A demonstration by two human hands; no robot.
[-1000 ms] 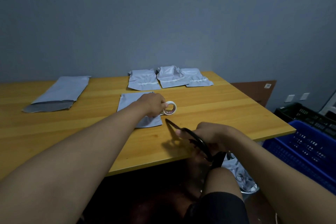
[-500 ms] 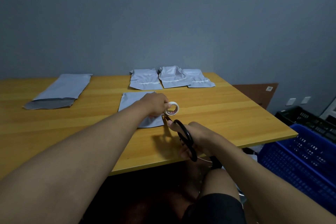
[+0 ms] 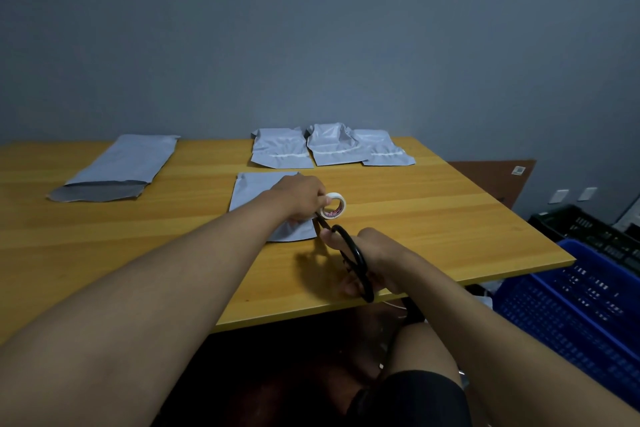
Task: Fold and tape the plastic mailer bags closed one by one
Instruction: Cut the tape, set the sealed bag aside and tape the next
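A grey folded plastic mailer bag [image 3: 256, 196] lies flat at the middle of the yellow wooden table [image 3: 433, 218], its long axis running near to far, slightly tilted; its far edge points toward the wall, and its near right part is hidden under the forearm. The left hand [image 3: 299, 196] rests over this bag with fingers curled round a small white roll of tape [image 3: 333, 205], a ring standing on edge just off the bag's right side. The right hand [image 3: 372, 258] grips the looped handles of black-handled scissors [image 3: 349, 253], whose long axis runs from the near table edge toward the roll; the blade tips reach the gap between the left hand and the roll, and whether the blades are parted cannot be told. Three folded grey mailer bags [image 3: 332, 149], smooth and glossy, each with a pale strip across it, lie side by side at the far edge, partly overlapping. A long unfolded grey mailer bag [image 3: 121, 165] lies far left, its darker open end toward the near left. A blue perforated plastic crate [image 3: 571, 315] stands on the floor at the right, with a black plastic crate [image 3: 588, 229] behind it.
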